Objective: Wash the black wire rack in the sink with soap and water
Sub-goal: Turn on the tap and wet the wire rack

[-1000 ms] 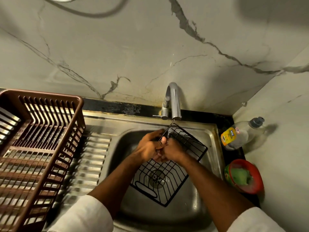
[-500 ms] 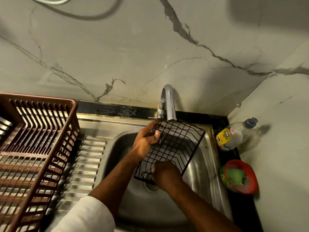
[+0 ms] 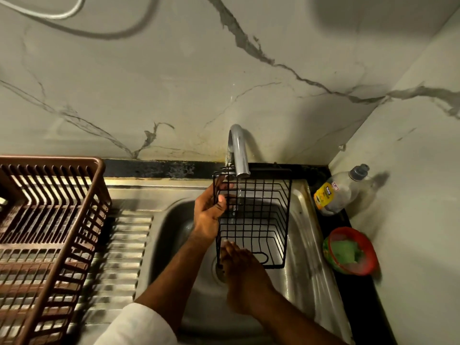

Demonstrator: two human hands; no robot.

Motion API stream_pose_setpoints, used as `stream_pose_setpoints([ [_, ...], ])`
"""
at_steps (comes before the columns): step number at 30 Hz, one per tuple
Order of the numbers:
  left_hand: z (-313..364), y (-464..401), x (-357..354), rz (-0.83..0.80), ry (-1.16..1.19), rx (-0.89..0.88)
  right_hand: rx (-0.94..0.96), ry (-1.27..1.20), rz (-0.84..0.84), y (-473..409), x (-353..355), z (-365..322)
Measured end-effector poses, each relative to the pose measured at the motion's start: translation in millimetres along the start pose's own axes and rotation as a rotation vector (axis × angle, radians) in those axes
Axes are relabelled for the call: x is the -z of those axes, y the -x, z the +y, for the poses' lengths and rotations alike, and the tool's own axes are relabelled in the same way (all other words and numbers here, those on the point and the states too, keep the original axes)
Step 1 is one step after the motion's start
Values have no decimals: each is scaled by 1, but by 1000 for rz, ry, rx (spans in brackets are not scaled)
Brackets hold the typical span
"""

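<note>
Fingers, left hand (image 3: pixel 208 215): curled round the upper left edge of the black wire rack (image 3: pixel 254 217), thumb in front and fingertips (image 3: pixel 221 198) hooked through the wires; a firm, closed hold
Fingers, right hand (image 3: pixel 240 263): bent over the rack's lower left corner, apparently gripping the bottom wire; the fingertips are partly hidden behind the mesh, so the exact closure is not certain
Drying basket (image 3: pixel 47 235): brown slatted plastic, at far left on the ribbed drainboard (image 3: pixel 124 247), well apart from the rack
Sink (image 3: pixel 306 282): steel basin; its drain (image 3: pixel 219 270) lies just beside the right hand
Rack position: held clear above the basin by both hands, tilted up towards the camera, its top edge just under the spout
Faucet (image 3: pixel 238 150): running; a thin stream falls through the upper left part of the rack, close to the left hand
Soap bottle (image 3: pixel 341 190): lying on the black counter to the right of the sink, untouched
Red bowl (image 3: pixel 351 250): holds a green sponge (image 3: pixel 344 249), near the sink's right rim, not in hand
Progress (judgement): wetting or rinsing under water is in hand; no suds are visible on the wires, so whether soaping is already done or remains to do cannot be told; setting the rack to drain appears to be left
</note>
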State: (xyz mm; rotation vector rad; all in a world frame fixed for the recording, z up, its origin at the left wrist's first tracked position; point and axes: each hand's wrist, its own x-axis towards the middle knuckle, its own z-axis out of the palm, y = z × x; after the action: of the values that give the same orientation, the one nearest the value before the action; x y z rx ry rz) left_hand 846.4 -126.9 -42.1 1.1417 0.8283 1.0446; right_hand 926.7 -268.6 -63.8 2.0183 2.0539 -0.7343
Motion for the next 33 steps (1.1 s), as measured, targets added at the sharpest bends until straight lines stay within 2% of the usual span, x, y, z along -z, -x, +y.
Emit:
stream_pose_setpoints([
  [6, -13, 2, 1, 66, 71, 22, -272, 129, 17, 17, 13, 19],
  [14, -11, 2, 13, 60, 114, 2, -337, 62, 161, 8, -20, 21],
  [20, -7, 7, 10, 63, 218, -68, -369, 174, 9, -5, -8, -3],
  [24, -6, 10, 2, 99, 208, -74, -222, 219, -109, -16, -11, -32],
  [27, -5, 10, 5, 47, 143, -111, -65, 30, -130, -16, -13, -28],
  [29, -7, 13, 11, 24, 148, -107, 18, -269, -86, -8, -7, -12],
  [31, -16, 15, 19, 49, 209, -61, -8, -667, -20, 5, 0, -2],
  [33, -25, 19, 24, 92, 257, -6, -74, -907, 144, 21, 2, 4],
])
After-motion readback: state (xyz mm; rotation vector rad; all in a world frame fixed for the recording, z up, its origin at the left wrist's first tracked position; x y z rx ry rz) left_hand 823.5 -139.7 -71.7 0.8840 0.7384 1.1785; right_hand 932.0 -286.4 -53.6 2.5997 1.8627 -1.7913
